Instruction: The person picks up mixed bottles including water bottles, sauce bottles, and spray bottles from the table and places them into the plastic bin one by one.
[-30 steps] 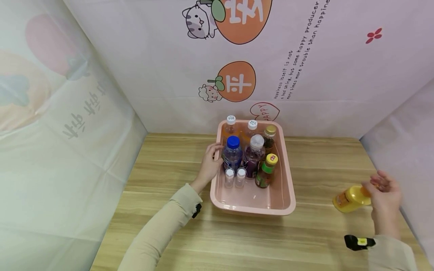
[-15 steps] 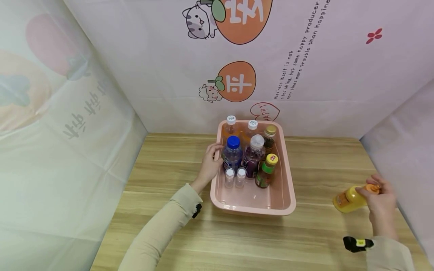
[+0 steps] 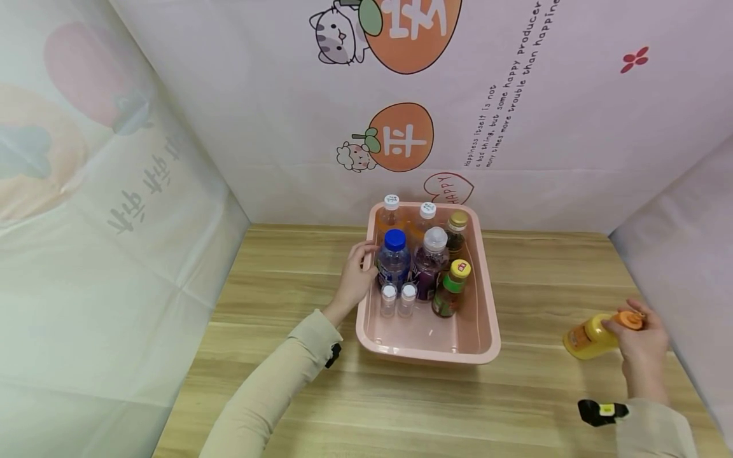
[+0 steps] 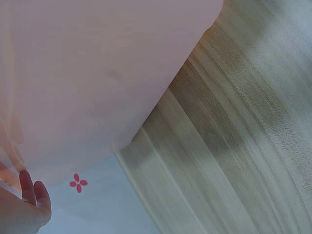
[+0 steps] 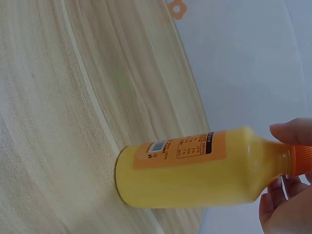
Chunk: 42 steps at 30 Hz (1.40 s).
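My left hand (image 3: 354, 280) holds the left rim of a pink plastic basin (image 3: 429, 355), thumb and fingers at its edge. The left wrist view shows the basin's outer wall (image 4: 97, 73) and part of that hand (image 4: 27, 207). At the far right, my right hand (image 3: 646, 346) has its thumb and fingers around the neck, just under the orange cap (image 3: 630, 320), of a yellow bottle (image 3: 586, 338). The bottle stands on the table, its base touching the wood; the right wrist view shows its label (image 5: 180, 150) with a barcode.
Inside the basin stand a blue-capped bottle (image 3: 394, 262), a purple drink bottle (image 3: 429, 267), a green-necked sauce bottle (image 3: 448, 296), a gold-capped bottle (image 3: 455, 238), two white-capped bottles at the back and two small clear vials (image 3: 407, 303). Printed cloth walls (image 3: 275, 114) enclose the wooden table (image 3: 544, 273).
My right hand has shifted slightly left and down onto the neck of the yellow bottle, leaving the orange cap more visible. The left hand and basin have stayed in place.
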Motion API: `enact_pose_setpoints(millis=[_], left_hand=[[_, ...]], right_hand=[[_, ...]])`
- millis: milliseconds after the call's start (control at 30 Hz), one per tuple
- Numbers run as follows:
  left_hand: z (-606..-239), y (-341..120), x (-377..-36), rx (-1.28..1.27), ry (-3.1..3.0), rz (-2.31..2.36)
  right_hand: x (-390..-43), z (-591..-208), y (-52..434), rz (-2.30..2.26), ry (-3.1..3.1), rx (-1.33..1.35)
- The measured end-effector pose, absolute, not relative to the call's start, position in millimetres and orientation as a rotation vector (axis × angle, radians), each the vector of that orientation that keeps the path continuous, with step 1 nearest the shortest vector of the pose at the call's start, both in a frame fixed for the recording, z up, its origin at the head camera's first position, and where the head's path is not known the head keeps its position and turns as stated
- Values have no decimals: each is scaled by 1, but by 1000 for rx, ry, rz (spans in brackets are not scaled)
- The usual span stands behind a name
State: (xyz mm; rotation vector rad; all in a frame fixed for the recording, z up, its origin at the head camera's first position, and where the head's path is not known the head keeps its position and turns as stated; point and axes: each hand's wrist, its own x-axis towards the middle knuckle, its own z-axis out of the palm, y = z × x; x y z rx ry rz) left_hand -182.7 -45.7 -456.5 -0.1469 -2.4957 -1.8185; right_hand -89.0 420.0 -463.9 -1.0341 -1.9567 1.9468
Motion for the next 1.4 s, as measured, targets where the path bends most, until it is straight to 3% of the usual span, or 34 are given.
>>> enact_pose_setpoints(millis=[833, 1400], left_hand=[[-459, -46, -184, -146, -2494, -1840], [-459, -46, -185, -152, -2495, -1818]], right_hand=[[-93, -461, 411, 1756, -1931, -1160], [-96, -451, 393, 1716, -2002, -1077]])
